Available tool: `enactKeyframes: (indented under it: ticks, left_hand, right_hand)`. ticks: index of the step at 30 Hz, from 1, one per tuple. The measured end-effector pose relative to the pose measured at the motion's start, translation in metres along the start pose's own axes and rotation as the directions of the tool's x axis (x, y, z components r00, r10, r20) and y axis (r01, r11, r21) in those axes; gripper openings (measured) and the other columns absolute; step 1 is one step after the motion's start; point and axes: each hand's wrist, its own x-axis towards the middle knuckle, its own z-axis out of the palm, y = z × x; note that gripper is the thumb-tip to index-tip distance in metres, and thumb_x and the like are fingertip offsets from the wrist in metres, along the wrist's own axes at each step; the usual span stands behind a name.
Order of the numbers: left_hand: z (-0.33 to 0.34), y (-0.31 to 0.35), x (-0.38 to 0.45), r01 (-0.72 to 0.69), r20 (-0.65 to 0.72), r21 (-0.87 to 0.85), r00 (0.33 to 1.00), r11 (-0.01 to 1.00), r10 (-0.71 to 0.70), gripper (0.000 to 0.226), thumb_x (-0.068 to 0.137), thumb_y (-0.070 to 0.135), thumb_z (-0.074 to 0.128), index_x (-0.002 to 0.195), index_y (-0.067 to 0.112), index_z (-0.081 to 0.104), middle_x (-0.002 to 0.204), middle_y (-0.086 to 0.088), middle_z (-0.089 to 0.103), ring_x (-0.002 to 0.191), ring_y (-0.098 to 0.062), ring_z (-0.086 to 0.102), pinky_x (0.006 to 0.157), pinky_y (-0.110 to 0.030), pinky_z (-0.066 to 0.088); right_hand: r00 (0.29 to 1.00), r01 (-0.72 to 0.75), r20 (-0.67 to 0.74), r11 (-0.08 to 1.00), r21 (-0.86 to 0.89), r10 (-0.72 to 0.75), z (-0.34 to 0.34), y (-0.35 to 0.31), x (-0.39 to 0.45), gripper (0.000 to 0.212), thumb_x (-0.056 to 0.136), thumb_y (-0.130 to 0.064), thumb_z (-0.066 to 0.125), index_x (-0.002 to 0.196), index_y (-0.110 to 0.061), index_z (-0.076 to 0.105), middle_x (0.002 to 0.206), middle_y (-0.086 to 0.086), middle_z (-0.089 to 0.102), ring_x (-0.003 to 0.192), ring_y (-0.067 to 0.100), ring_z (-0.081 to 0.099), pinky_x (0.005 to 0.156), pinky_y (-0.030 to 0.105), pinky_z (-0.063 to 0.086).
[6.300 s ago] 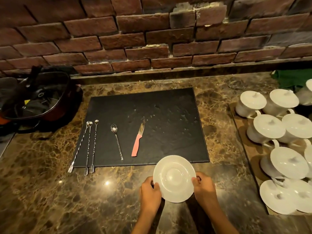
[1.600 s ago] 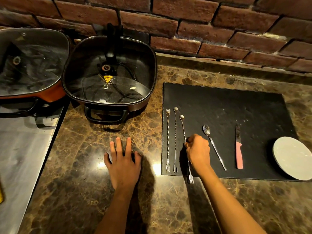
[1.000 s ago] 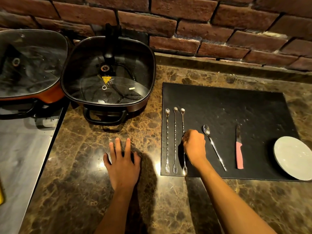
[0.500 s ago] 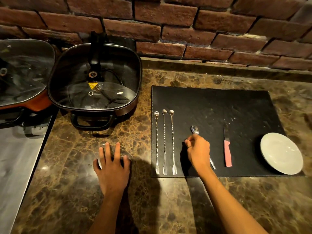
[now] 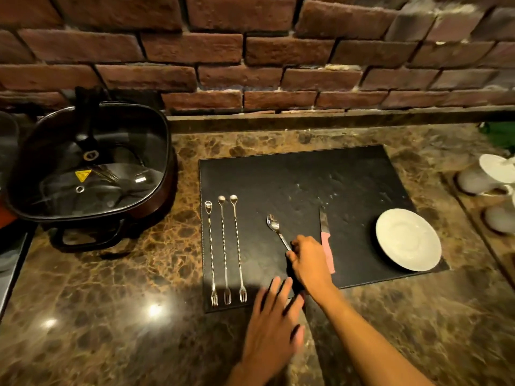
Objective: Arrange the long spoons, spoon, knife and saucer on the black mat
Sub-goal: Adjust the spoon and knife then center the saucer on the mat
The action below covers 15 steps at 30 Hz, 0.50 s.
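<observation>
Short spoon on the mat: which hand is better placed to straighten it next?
Right. The right hand is already closed on the handle of the short spoon on the black mat. The left hand is open and blurred near the mat's front edge, holding nothing.

On the mat [image 5: 292, 174], left to right: long spoons [image 5: 224, 246], spoon [image 5: 274, 227], knife [image 5: 324, 227], saucer [image 5: 408, 239].
</observation>
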Motion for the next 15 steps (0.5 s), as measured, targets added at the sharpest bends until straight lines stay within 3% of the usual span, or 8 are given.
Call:
enactKeyframes:
  ticks: [3, 10, 15]
  left_hand:
    - [0.009, 0.007, 0.001, 0.013, 0.136, 0.095, 0.990, 0.995, -0.026, 0.062, 0.073, 0.060, 0.061, 0.126, 0.029, 0.064, 0.153, -0.010, 0.052, 0.146, -0.033, 0.032, 0.113, -0.054, 0.026]
    - [0.013, 0.004, -0.001, 0.014, 0.112, 0.053, 0.994, 0.998, -0.020, 0.066, 0.077, 0.054, 0.061, 0.138, 0.029, 0.054, 0.153, -0.006, 0.050, 0.146, -0.031, 0.036, 0.114, -0.053, 0.026]
    - [0.013, 0.003, -0.001, 0.044, 0.159, -0.007, 0.986, 0.999, -0.042, 0.064, 0.074, 0.054, 0.063, 0.133, 0.029, 0.057, 0.149, -0.007, 0.055, 0.145, -0.030, 0.036, 0.114, -0.052, 0.027]
  right_hand:
    - [1.000, 0.022, 0.017, 0.999, -0.034, -0.022, 0.003, -0.002, 0.002, 0.006, 0.085, -0.010, 0.058, 0.088, -0.004, 0.058, 0.095, 0.018, 0.060, 0.089, 0.040, 0.058, 0.072, 0.044, 0.046]
    - [1.000, 0.016, 0.022, 1.000, -0.010, -0.015, 0.011, -0.014, 0.005, 0.008, 0.088, -0.010, 0.051, 0.088, -0.004, 0.057, 0.095, 0.020, 0.062, 0.088, 0.043, 0.057, 0.066, 0.043, 0.043]
    - [1.000, 0.023, 0.017, 1.000, 0.018, -0.023, 0.014, -0.025, 0.008, 0.009, 0.088, -0.010, 0.050, 0.086, -0.004, 0.056, 0.094, 0.019, 0.062, 0.086, 0.044, 0.057, 0.067, 0.044, 0.044]
